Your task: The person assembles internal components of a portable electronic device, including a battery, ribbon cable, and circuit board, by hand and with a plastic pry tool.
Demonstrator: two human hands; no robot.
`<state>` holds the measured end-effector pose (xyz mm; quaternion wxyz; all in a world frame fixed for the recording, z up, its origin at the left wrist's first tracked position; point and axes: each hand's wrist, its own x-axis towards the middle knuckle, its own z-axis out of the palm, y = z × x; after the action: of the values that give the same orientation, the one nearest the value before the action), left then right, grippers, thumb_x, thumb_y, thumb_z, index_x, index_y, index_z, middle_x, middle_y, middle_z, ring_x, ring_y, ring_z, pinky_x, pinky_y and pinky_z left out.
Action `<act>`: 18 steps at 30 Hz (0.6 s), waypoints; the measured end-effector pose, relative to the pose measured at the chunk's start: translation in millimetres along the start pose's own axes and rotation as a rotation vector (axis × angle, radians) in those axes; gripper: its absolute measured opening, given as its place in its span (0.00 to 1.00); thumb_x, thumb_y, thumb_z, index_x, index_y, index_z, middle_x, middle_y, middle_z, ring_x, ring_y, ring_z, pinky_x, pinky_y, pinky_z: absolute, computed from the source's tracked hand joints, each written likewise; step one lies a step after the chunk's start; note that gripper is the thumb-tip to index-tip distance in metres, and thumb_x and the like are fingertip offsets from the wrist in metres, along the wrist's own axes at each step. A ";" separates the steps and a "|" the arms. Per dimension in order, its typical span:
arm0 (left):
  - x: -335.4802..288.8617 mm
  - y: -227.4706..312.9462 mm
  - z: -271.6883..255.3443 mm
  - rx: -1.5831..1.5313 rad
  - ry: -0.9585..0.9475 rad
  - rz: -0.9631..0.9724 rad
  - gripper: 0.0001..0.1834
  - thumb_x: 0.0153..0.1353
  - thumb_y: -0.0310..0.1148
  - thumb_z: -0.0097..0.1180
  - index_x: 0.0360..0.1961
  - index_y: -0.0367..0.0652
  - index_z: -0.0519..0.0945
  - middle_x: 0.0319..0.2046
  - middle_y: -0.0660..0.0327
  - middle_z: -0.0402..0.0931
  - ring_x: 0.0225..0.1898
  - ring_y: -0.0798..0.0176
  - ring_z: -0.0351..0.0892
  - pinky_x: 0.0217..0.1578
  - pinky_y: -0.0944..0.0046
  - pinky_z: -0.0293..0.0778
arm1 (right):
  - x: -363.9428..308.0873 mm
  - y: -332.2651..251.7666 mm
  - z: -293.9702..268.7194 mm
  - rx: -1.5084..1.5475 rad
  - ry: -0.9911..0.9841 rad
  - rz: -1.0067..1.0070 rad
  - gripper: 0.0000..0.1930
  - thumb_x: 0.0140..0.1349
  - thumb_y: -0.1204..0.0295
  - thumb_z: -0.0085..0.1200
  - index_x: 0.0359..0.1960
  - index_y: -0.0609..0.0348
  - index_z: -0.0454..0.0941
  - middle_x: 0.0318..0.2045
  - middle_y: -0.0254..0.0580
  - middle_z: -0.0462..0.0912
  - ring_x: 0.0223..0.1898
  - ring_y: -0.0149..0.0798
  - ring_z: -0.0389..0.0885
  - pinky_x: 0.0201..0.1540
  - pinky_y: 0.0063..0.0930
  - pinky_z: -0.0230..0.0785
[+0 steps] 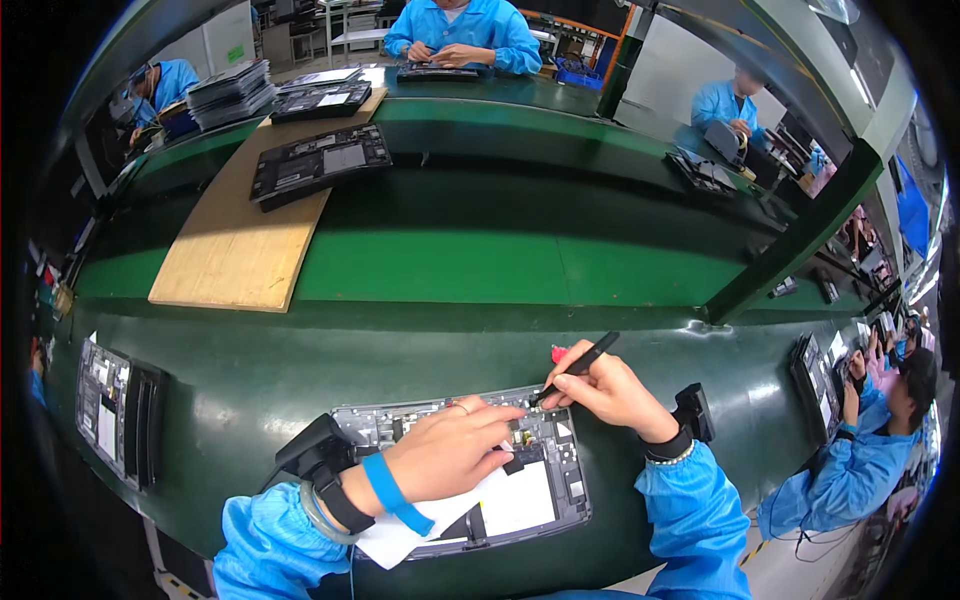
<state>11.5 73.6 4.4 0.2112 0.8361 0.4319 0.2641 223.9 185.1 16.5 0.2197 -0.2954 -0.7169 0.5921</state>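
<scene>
An opened laptop base (572, 475) lies before me, its circuit boards and white-covered battery area exposed. My left hand (440, 450) rests over its middle, fingers bent, fingertips at the board. A white sheet (395, 540) sticks out beneath that palm past the laptop's near edge; the fingers seem closed on it, though the palm hides most of it. In my right hand (610, 390) is a black pen-shaped tool (600, 348), pinched near its lower end. Its tip points at the board's far right part, close to my left index fingertip.
A small red object (558, 353) lies beyond the laptop. Stacked laptop bases (110, 410) stand at left, others (818, 390) at right beside a co-worker (850, 460). A raised green shelf carries a wooden board (230, 250) and another laptop base (320, 165). A post (800, 230) rises at right.
</scene>
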 end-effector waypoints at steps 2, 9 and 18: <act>1.6 1.3 -0.2 0.015 -0.007 -0.002 0.07 0.52 0.32 0.55 0.27 0.40 0.72 0.49 0.59 0.70 0.41 0.54 0.69 0.43 0.60 0.67 | 5.3 -5.5 -2.1 -0.045 -0.071 0.032 0.07 0.62 0.73 0.45 0.35 0.66 0.67 0.29 0.43 0.77 0.34 0.35 0.81 0.36 0.25 0.76; 6.9 2.7 -1.0 0.028 -0.059 -0.027 0.07 0.52 0.32 0.55 0.27 0.40 0.73 0.50 0.60 0.68 0.40 0.55 0.67 0.42 0.60 0.67 | 9.5 -1.9 -8.6 -0.091 -0.092 0.042 0.08 0.61 0.72 0.47 0.35 0.65 0.67 0.27 0.42 0.78 0.32 0.34 0.81 0.34 0.23 0.74; 6.2 0.7 -0.6 0.005 -0.043 -0.017 0.07 0.52 0.33 0.54 0.27 0.41 0.73 0.50 0.59 0.69 0.39 0.56 0.67 0.42 0.61 0.67 | 12.5 -3.0 -8.9 -0.108 -0.118 0.061 0.08 0.61 0.72 0.46 0.35 0.65 0.67 0.25 0.43 0.79 0.32 0.34 0.81 0.33 0.24 0.74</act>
<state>14.6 78.5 6.8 0.2206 0.8384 0.4352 0.2429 220.2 199.7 20.9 0.1427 -0.2929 -0.7501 0.5755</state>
